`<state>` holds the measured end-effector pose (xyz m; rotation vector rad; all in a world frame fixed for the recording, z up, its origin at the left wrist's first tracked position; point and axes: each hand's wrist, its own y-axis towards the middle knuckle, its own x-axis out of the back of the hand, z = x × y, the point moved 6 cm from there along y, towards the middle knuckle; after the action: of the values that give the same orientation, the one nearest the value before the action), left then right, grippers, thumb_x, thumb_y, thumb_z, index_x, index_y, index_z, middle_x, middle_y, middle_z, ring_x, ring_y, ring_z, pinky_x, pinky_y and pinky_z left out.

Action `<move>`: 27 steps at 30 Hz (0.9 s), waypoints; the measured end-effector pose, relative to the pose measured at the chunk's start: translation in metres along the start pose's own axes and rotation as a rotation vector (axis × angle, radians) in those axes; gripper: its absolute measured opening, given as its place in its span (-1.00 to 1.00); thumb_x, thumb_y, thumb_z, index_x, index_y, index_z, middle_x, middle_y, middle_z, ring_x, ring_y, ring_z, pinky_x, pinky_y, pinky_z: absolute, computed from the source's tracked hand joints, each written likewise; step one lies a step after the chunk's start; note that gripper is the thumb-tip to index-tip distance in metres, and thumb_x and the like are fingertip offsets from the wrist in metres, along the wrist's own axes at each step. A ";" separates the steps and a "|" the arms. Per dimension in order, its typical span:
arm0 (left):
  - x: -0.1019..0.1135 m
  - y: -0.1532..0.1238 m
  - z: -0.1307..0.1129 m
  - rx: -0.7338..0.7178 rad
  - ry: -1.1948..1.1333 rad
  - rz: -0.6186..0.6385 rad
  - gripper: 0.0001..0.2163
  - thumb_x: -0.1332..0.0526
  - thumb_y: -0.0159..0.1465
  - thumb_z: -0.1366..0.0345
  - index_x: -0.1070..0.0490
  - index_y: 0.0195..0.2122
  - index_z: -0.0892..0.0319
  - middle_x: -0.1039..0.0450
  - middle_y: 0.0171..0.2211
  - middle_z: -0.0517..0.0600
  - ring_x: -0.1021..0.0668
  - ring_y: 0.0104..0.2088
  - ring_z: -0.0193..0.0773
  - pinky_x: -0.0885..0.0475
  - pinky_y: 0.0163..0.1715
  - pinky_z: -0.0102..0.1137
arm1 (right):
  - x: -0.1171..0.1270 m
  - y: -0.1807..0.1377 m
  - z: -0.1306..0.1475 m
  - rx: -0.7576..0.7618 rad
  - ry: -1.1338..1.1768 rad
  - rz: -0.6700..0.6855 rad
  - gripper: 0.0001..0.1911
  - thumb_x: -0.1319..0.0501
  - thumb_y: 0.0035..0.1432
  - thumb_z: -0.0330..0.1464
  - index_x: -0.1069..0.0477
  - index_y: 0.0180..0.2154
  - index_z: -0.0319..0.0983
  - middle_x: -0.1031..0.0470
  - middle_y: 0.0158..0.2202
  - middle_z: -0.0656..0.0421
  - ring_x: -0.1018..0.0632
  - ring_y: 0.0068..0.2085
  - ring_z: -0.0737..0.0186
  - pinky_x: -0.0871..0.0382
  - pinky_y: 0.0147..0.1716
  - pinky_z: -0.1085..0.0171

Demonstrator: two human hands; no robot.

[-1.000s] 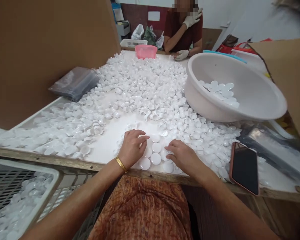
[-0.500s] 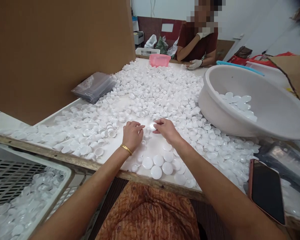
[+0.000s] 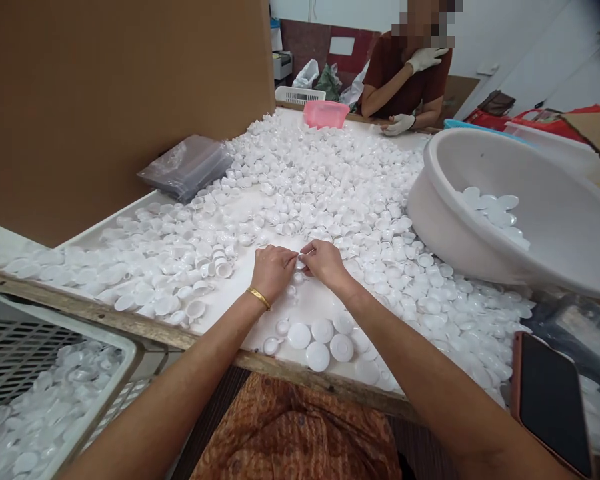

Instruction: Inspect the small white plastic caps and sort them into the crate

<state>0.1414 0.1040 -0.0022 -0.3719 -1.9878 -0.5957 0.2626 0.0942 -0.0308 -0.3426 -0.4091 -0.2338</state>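
Between the fingertips of both hands is a small white plastic cap, partly covered by the fingers. My left hand, with a gold bangle at the wrist, pinches it from the left. My right hand pinches it from the right, just above the table. Below the hands lie several round white discs, flat on the white tabletop near the wooden edge. Small white ring-like pieces lie to their left. A broad spread of loose white caps covers the table beyond the hands.
A large tilted grey basin holding white discs stands at right, with a phone below it. Plastic bags lie left by a tall cardboard sheet. A pink tub and a gloved person are at the far end. A crate stands lower left.
My hands have come together, the left now meeting the white cap that the right was holding. The view has shifted slightly. The person opposite has spread the fingers of the raised hand.
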 end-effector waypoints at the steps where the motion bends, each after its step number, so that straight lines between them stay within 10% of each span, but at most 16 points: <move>1: 0.000 0.000 0.000 0.002 -0.001 -0.007 -0.80 -0.08 0.22 0.34 -0.52 -0.32 0.06 -0.54 -0.30 -0.05 -0.47 -0.26 -0.16 -0.26 -0.22 -0.18 | -0.001 0.000 0.000 0.014 -0.009 0.001 -0.92 -0.24 0.01 -0.49 -0.34 -0.45 -0.23 -0.45 -0.56 0.24 -0.50 -0.58 0.35 -0.39 -0.56 0.38; 27: -0.013 -0.012 -0.025 -0.252 0.041 0.042 -0.83 -0.09 0.26 0.34 -0.46 -0.23 0.01 -0.52 -0.17 -0.07 -0.42 0.03 -0.13 0.12 0.13 0.12 | 0.009 -0.018 -0.031 -0.222 0.103 0.246 -0.87 -0.13 0.19 -0.33 -0.19 -0.34 -0.21 -0.38 -0.70 0.31 -0.43 -0.72 0.38 -0.08 -0.75 0.50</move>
<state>0.1596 0.0797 -0.0070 -0.5494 -1.8657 -0.8228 0.2762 0.0649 -0.0489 -0.5924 -0.2362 -0.0551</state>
